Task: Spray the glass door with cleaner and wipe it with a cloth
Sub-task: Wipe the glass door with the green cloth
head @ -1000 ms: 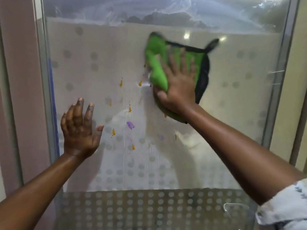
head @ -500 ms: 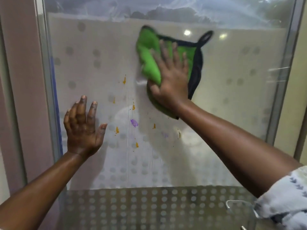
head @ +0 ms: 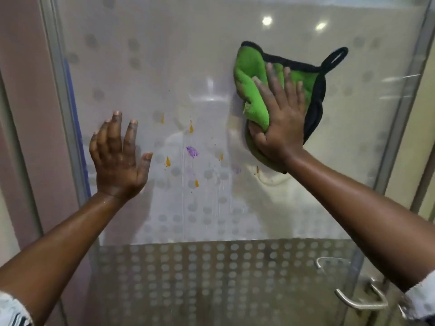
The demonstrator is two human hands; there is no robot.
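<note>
The right hand [head: 280, 121] presses a bright green microfibre cloth with black edging and a hanging loop [head: 259, 90] flat against the frosted, dot-patterned glass door [head: 164, 55], high on its right half. Its grip is loose: fingers spread over the cloth, thumb tucked round a fold at the lower edge. The left hand [head: 117, 158] is open and holds nothing, palm towards the pane near the frame [head: 58, 90].

Orange drips [head: 191, 129] and a purple smear [head: 192, 151] sit between the hands, with thin runs of liquid trailing below. To wipe well, I'd bring the cloth down and left across those marks with firm, overlapping strokes, turning to a clean fold so the colour isn't smeared about.
</note>
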